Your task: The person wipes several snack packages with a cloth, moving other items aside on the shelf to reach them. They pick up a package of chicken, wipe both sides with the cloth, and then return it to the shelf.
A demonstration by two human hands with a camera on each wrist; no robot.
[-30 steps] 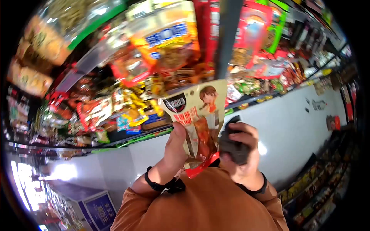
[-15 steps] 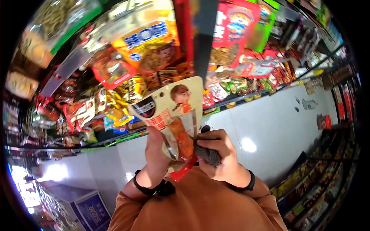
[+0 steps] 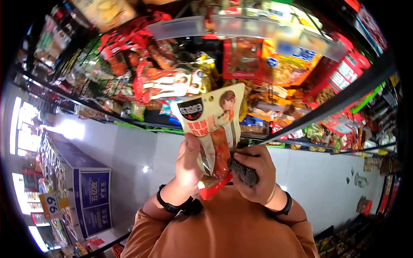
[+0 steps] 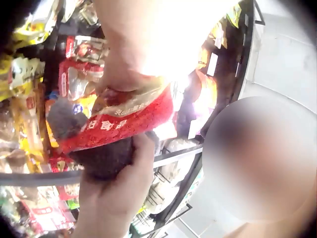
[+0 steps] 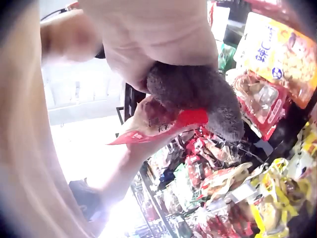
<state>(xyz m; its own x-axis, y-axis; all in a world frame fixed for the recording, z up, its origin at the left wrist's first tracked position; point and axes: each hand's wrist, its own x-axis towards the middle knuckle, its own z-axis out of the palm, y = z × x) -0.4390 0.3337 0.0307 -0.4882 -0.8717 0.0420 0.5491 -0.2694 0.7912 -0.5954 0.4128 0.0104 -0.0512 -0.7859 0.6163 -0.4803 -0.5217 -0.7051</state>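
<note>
A cream snack bag (image 3: 214, 122) with a red bottom edge, a printed girl and a clear window is upright before the chest. My left hand (image 3: 188, 161) grips its left side, the thumb lying across the front. In my right hand (image 3: 260, 174) is a bunched dark grey fuzzy cloth (image 3: 244, 172), held against the bag's lower right edge. The left wrist view shows the cloth (image 4: 106, 158) on both sides of the red bottom edge (image 4: 129, 119). From the right wrist, the cloth (image 5: 193, 91) bulges out below the palm and partly covers the bag (image 5: 153, 116).
Shelves of packed snacks run along the front, with a clear plastic divider (image 3: 245, 26) and a dark shelf post (image 3: 327, 103) at the right. A purple display stand (image 3: 95, 200) is on the left. Pale floor (image 3: 297, 167) lies below, with more shelving at the lower right.
The head view has turned, so the shelves appear shifted right and the purple stand shows more fully. My right hand has brought the cloth in to the bag's edge; the left hand still holds the bag.
</note>
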